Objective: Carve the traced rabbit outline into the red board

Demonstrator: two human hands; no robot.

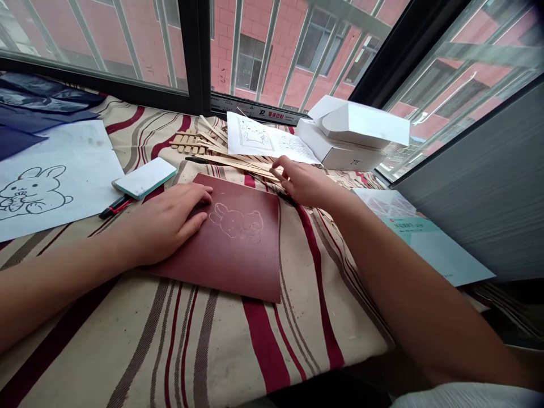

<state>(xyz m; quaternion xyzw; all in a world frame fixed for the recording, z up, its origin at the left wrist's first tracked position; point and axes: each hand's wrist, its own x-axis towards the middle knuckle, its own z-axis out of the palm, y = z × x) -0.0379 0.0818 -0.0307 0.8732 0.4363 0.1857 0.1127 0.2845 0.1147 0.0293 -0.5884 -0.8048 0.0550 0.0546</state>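
A reddish-brown board (250, 272) lies on the striped cloth, with a rabbit outline (238, 222) in thin pale lines on its surface. My left hand (176, 221) rests flat on the board's left part, thumb and fingers apart; a small dark patch shows under its fingertips. Beyond the board's far right corner, my right hand (300, 181) has its fingers pinched together. A thin rod-like bit shows at these fingers, too small to name. Just below them is a dark slim tool (287, 198), partly hidden by the hand; whether they touch is unclear.
Thin wooden strips (238, 161) lie behind the board, under a printed sheet (259, 136). A white box (352, 133) stands by the window. At left are a rabbit drawing (51, 181), a white-and-green block (147, 177) and a red-black pen (115, 207). A pale-green booklet (429, 243) lies right.
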